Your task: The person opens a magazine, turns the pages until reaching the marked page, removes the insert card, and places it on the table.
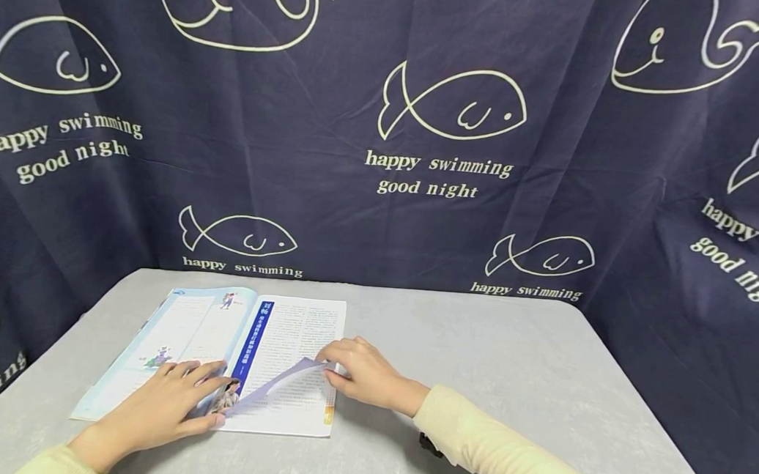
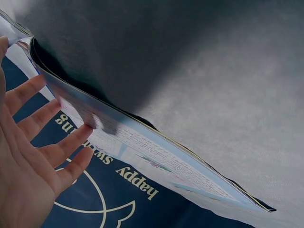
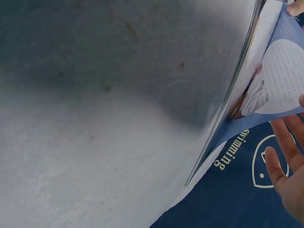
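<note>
An open magazine (image 1: 300,334) lies on the table, with a blue title strip beside the spine and dense print on its right side. My left hand (image 1: 166,406) rests on the left page near the spine, fingers spread and fairly straight. At the outer edge of the right side, my right hand (image 1: 363,372) pinches a page (image 1: 284,379) between thumb and fingers. That page is partly raised and curls diagonally from the lower spine. In the right wrist view, its blue-bordered underside (image 3: 285,71) with a photo shows near the right hand.
The grey table (image 1: 475,376) extends right of the magazine. A dark blue cloth (image 1: 328,211) with white fish drawings and lettering hangs behind and at both sides. Under the right sleeve, a small black object (image 1: 431,445) is partly hidden.
</note>
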Available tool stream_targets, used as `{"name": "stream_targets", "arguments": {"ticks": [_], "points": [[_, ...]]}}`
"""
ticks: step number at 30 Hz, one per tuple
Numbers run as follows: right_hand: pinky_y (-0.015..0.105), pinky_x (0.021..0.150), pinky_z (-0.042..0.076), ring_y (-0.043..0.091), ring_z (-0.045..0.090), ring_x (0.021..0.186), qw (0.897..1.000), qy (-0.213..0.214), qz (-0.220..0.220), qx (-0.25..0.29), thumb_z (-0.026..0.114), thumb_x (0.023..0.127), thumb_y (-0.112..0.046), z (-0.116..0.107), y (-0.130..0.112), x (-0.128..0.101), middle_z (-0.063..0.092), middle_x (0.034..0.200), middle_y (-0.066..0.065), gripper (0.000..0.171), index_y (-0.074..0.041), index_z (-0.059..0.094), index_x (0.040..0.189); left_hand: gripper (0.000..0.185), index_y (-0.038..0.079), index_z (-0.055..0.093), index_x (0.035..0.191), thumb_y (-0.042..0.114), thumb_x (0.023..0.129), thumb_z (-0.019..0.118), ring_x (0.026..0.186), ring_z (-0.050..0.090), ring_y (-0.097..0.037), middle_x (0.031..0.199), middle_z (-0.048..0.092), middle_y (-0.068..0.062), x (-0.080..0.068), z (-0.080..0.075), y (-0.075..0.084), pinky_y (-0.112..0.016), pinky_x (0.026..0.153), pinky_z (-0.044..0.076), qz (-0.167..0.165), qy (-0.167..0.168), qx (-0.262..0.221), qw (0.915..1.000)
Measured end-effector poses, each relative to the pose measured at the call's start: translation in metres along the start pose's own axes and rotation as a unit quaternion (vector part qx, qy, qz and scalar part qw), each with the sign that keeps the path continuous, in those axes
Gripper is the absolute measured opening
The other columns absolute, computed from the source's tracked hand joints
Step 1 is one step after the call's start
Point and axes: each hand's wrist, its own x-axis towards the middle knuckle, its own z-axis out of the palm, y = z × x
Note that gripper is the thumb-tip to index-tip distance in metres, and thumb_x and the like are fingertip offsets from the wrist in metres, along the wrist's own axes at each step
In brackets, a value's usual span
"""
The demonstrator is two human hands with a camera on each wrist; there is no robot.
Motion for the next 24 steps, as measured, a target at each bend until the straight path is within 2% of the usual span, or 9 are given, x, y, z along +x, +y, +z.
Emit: {"name": "stream_targets", "arguments": {"ticks": [8, 15, 24], "points": [[0.027, 0.087, 0.042, 0.012, 0.057, 0.108, 0.999, 0.020, 0.018, 0.018, 0.059, 0.085, -0.015, -0.0023, 0.0022, -0.0031, 0.063, 0.113, -0.003, 0.028, -0.013, 0.058, 0.112, 0.047, 0.027, 0.062, 0.114, 0.056, 0.077, 0.060, 0.101, 0.056, -0.028, 0.118, 0.058, -0.002, 0.0005, -0.0023, 0.0013, -0.049, 0.079, 0.040, 0.000, 0.009, -0.002, 1.0000], [0.028, 0.087, 0.043, 0.011, 0.056, 0.109, 0.999, 0.033, 0.023, 0.025, 0.060, 0.085, -0.015, -0.0016, 0.0048, -0.0055, 0.061, 0.117, -0.002, 0.032, -0.012, 0.056, 0.116, 0.046, 0.023, 0.062, 0.114, 0.053, 0.079, 0.060, 0.101, 0.057, -0.028, 0.119, 0.059, -0.002, 0.0004, -0.0019, 0.0001, -0.050, 0.079, 0.042, -0.005, 0.015, -0.005, 0.9999], [0.029, 0.088, 0.043, 0.012, 0.050, 0.119, 0.999, 0.034, 0.011, 0.028, 0.059, 0.085, -0.014, -0.0016, 0.0047, -0.0079, 0.056, 0.125, -0.001, 0.035, -0.011, 0.055, 0.119, 0.050, 0.018, 0.060, 0.116, 0.052, 0.080, 0.060, 0.102, 0.058, -0.029, 0.120, 0.058, -0.003, 0.0000, -0.0034, -0.0011, -0.051, 0.079, 0.043, -0.009, 0.017, 0.003, 0.9998]]}}
